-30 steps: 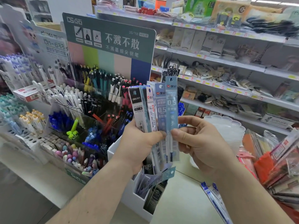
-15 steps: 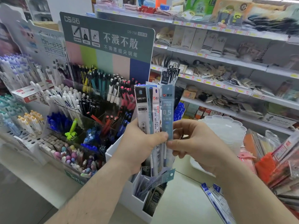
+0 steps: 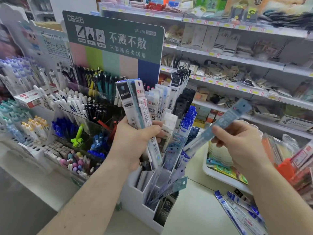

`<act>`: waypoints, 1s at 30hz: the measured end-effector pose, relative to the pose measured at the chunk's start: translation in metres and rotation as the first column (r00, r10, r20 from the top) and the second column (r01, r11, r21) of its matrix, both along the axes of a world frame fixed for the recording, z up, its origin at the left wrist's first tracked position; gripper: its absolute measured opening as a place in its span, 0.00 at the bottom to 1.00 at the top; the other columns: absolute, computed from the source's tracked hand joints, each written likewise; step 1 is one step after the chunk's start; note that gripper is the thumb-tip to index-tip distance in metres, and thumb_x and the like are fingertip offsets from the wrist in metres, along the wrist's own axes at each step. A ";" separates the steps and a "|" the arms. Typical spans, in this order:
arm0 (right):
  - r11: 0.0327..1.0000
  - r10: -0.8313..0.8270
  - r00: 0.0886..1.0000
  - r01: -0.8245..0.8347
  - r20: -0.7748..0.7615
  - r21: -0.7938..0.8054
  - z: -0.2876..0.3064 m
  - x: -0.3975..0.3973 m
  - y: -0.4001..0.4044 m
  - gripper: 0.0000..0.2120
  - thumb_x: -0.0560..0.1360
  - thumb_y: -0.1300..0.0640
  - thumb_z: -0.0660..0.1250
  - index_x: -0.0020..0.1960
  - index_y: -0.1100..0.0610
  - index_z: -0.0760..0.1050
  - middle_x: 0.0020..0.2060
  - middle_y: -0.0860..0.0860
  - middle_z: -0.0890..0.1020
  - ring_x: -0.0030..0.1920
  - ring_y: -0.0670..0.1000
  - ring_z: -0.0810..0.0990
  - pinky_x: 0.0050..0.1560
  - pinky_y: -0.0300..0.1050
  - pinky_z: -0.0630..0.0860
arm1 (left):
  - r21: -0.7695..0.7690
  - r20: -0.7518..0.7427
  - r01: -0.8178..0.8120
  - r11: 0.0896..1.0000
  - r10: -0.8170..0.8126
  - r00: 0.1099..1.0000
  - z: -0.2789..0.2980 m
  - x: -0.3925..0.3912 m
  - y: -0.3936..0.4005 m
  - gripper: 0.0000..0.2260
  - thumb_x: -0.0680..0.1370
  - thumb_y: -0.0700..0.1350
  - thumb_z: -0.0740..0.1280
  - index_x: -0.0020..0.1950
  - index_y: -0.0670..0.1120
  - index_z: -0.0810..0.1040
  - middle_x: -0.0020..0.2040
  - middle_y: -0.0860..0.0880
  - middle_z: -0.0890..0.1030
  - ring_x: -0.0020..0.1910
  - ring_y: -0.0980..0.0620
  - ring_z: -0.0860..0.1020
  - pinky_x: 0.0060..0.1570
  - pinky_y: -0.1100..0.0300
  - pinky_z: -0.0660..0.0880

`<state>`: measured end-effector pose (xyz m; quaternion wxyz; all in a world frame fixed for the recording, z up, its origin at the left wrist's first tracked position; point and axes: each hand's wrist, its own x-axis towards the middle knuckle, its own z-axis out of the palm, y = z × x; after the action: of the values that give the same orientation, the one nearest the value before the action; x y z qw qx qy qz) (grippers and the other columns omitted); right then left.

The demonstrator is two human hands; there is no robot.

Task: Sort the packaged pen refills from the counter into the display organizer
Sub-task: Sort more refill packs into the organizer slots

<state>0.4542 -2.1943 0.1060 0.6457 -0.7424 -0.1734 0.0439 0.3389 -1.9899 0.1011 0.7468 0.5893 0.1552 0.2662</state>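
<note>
As the right hand (image 3: 240, 146) draws one pale-blue refill pack (image 3: 225, 123) clear of the bunch it was pressed against a second ago, the pack now tilts well apart from the rest, its lower end pointing down toward the white display organizer (image 3: 135, 200) near the bench's (image 3: 194, 214) left edge. That separation suggests it has been picked for a slot. The right hand's fingers pinch it at mid-length. The left hand (image 3: 133, 143) stays wrapped around the remaining upright bunch of refill packs (image 3: 135, 106) above the organizer. The single pack is slim, translucent, marked 0.5, with a hang hole on top. More loose packs (image 3: 240, 212) lie at the bench's right edge.
</note>
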 end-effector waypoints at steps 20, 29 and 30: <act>0.825 0.250 0.917 -0.035 0.309 -0.564 -0.136 0.006 0.048 0.07 0.67 0.69 0.74 0.37 0.58 0.85 0.35 0.58 0.84 0.39 0.59 0.84 0.42 0.54 0.82 | 0.032 -0.001 0.038 0.999 -0.038 0.999 -0.002 -0.004 -0.002 0.13 0.73 0.27 0.69 0.41 0.46 0.78 0.34 0.49 0.84 0.32 0.51 0.82 0.36 0.58 0.81; 0.509 0.315 0.938 -0.041 0.142 -0.860 -0.135 0.011 0.079 0.25 0.53 0.53 0.85 0.24 0.47 0.65 0.19 0.45 0.52 0.23 0.46 0.50 0.18 0.32 0.54 | 0.044 0.001 0.069 0.997 -0.069 0.998 -0.001 -0.004 -0.003 0.12 0.73 0.27 0.69 0.44 0.44 0.78 0.37 0.48 0.84 0.34 0.50 0.82 0.36 0.58 0.80; 0.477 0.333 0.942 -0.127 0.045 -0.870 -0.127 0.007 0.075 0.17 0.61 0.55 0.82 0.26 0.48 0.73 0.20 0.43 0.61 0.21 0.43 0.57 0.20 0.28 0.58 | 0.045 0.004 0.074 0.996 -0.074 0.997 -0.001 -0.005 -0.003 0.11 0.73 0.27 0.69 0.44 0.44 0.78 0.37 0.48 0.83 0.35 0.49 0.82 0.37 0.58 0.80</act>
<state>0.4608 -2.1190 -0.0209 0.1604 -0.9330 -0.2936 0.1328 0.3340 -1.9927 0.1005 0.7433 0.6104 0.1254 0.2433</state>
